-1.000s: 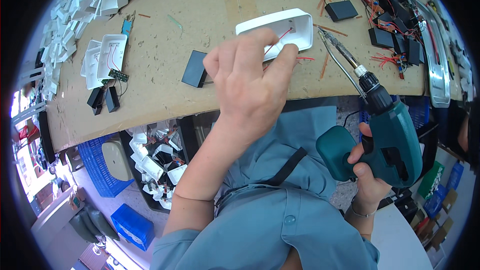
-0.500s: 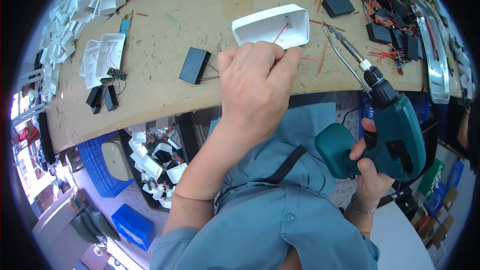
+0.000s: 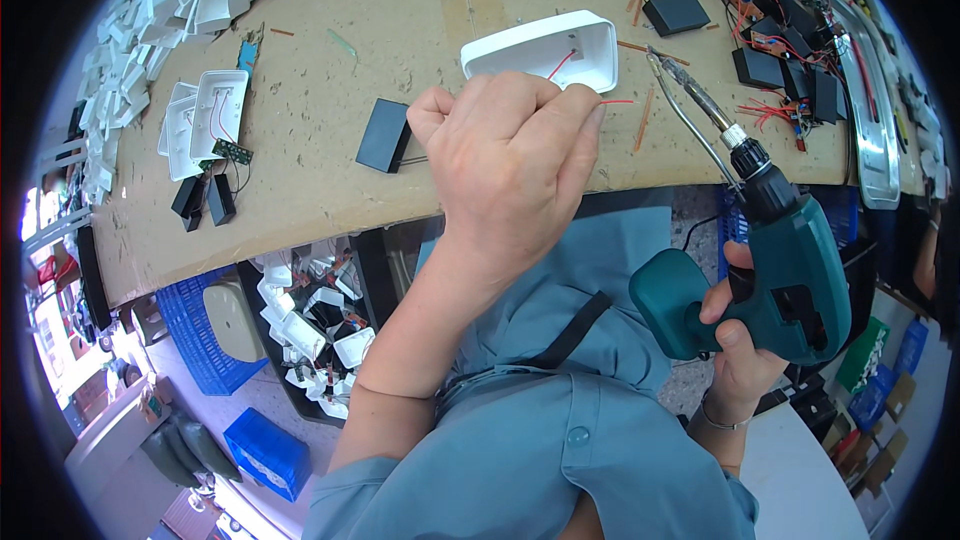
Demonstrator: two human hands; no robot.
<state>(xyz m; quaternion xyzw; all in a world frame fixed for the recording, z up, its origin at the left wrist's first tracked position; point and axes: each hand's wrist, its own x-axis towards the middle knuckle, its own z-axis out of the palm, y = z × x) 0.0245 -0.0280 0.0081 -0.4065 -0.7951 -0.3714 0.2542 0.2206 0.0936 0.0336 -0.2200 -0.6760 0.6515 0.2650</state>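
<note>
My left hand (image 3: 510,165) is closed over the table's front part, fingers curled down just below a white plastic case (image 3: 500,53) lying with its hollow side up. A thin red wire (image 3: 617,102) pokes out beside its fingertips, and another red wire (image 3: 562,64) runs from inside the case to the fingers. What else lies under the hand is hidden. Dark leads from a black box (image 3: 383,136) reach toward it from the left. On the right, my right hand (image 3: 742,340) is wrapped round the grip of a green soldering gun (image 3: 798,270), its metal tip pointing up-left, apart from the case.
White cases (image 3: 200,0) are heaped far left. Two cases (image 3: 219,110) with a small circuit board and black boxes lie nearer. Wired black boxes (image 3: 757,67) crowd the far right beside a metal tray (image 3: 880,160). Below the table edge stands a bin (image 3: 310,335) of parts.
My left hand has shifted slightly up and turned a little, and the red wire end beside it has risen. The case and black box moved slightly left. My right hand holds still.
</note>
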